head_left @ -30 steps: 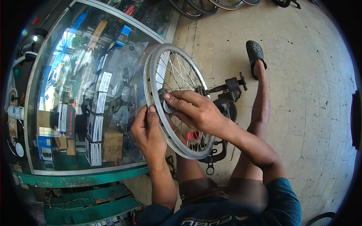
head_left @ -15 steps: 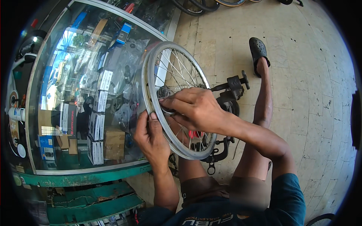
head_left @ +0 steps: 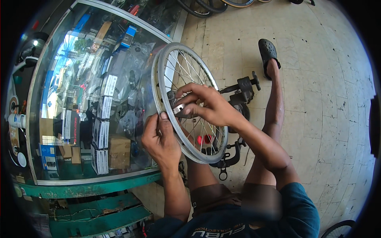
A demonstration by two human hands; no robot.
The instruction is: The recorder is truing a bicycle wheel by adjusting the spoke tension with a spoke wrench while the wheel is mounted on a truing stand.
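Note:
A bare silver bicycle wheel (head_left: 162, 85), without a tyre, stands tilted in a dark truing stand (head_left: 242, 89). Against the rim's near left side, my left hand (head_left: 162, 141) is closed, its thumb on the metal edge and its fingers behind. My right hand (head_left: 212, 105) reaches over the spokes from the right. Between its thumb and bent fingers is a small silver notched tool, apparently a spoke wrench (head_left: 179, 108), close to the inner side of the rim. The fingers partly hide it and the hub.
Left of the wheel, a glass display case (head_left: 95, 91) holds several boxes and bagged parts. Below it is a green wooden bench (head_left: 95, 214). My outstretched leg ends in a dark clog (head_left: 268, 53) on the tiled floor. Tyres (head_left: 198, 8) lie at the far edge.
My right hand has turned and lifted its fingers, bringing the silver tool into clearer view. My left hand stays at the rim, and the whole scene has shifted slightly.

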